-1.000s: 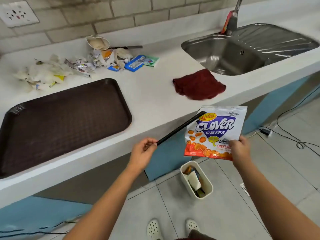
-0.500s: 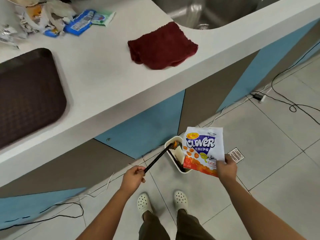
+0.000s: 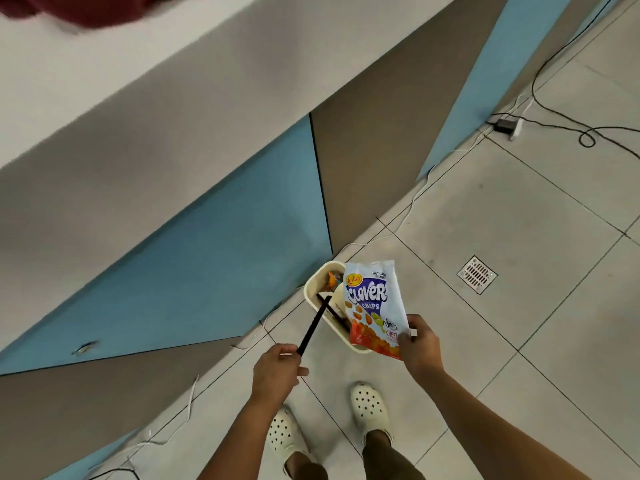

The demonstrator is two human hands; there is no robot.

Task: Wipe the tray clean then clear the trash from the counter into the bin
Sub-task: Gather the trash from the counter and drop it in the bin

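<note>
Two pieces of trash hang over the small cream bin (image 3: 313, 282) on the floor in the head view. The left hand (image 3: 275, 374) pinches a black straw (image 3: 313, 323) whose far tip reaches inside the rim; the right hand (image 3: 420, 344) pinches a Clover Chips bag (image 3: 372, 306) by its lower corner. My worry: the narrow bin already holds rubbish, so the wide bag may catch the rim and slide onto the tiles, while the straw could tip out. A red cloth (image 3: 90, 8) lies on the counter (image 3: 86, 81) above.
</note>
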